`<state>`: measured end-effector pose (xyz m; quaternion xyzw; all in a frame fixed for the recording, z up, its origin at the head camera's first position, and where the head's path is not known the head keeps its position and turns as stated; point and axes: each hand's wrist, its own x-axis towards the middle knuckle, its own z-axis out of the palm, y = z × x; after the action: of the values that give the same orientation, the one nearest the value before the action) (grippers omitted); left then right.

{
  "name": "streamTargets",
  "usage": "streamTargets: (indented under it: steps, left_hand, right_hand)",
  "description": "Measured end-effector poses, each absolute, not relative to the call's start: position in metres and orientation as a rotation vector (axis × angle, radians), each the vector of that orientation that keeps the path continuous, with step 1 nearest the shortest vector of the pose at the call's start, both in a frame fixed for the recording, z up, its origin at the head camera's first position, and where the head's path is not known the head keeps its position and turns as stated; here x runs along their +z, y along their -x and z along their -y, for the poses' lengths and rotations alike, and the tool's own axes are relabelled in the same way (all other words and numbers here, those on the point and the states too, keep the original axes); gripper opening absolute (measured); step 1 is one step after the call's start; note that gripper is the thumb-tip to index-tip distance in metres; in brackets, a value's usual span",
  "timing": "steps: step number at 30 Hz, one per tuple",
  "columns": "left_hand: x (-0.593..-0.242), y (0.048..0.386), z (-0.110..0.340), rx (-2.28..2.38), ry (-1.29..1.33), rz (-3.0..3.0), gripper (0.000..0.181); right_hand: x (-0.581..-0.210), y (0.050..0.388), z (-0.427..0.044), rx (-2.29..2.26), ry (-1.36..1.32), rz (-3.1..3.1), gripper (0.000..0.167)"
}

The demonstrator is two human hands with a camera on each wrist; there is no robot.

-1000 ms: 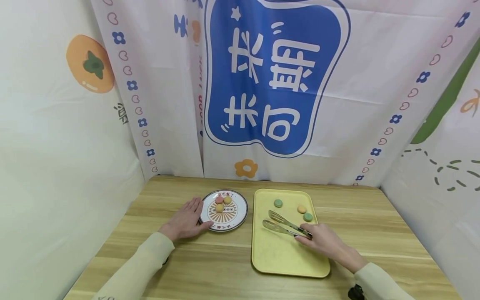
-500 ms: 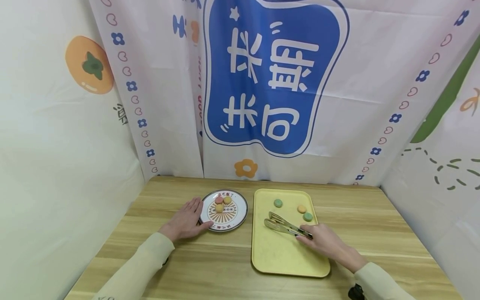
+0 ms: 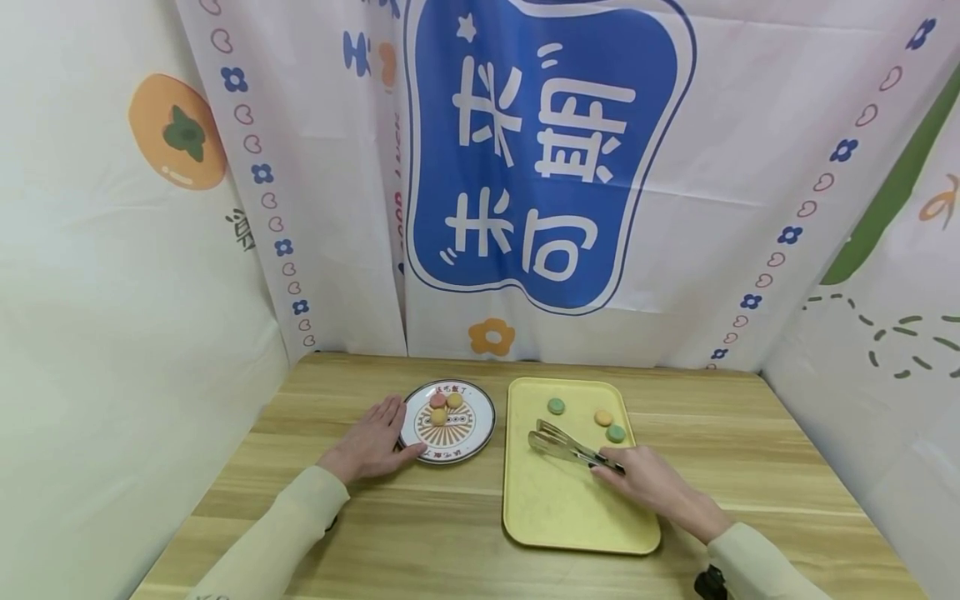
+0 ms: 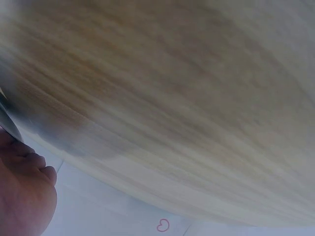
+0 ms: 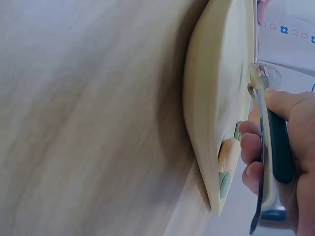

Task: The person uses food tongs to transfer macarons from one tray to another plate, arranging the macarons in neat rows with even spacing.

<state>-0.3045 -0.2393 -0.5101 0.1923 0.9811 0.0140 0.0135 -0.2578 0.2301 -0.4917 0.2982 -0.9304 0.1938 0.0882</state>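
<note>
My left hand [image 3: 371, 442] lies with fingers straight at the left rim of a white patterned plate [image 3: 476, 437], thumb at its lower edge. On the plate sit a pink macaron [image 3: 438, 400] and two yellow macarons [image 3: 438, 417]. My right hand [image 3: 648, 479] grips metal tongs [image 3: 558, 442] with dark handle grips [image 5: 281, 152], held over a yellow tray [image 3: 570, 517]. The tongs' ends stand slightly apart with nothing between them. Toward the tray's far side lie a green macaron [image 3: 556, 406], an orange macaron [image 3: 603, 418] and another green macaron [image 3: 616, 433].
Plate and tray stand side by side on a wooden table [image 3: 420, 533], a narrow gap between them. Printed white cloth [image 3: 720, 200] hangs behind the table and along both sides. The tray has a raised rim.
The tongs' ends have drawn a little closer together than a second ago. Left hand, plate, tray and macarons stay where they were.
</note>
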Motion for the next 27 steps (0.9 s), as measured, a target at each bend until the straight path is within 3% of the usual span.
streamTargets:
  steps: [20,27]
  left_hand:
    - [-0.509,0.304,0.239,0.036,-0.598,-3.059,0.104]
    - [-0.509,0.303,0.240,0.051,-0.614,-3.065,0.103]
  right_hand:
    - [-0.484,0.272,-0.202,0.574,-0.948,2.769,0.025]
    - [-0.484,0.276,-0.187,0.572,-0.977,2.698,0.021]
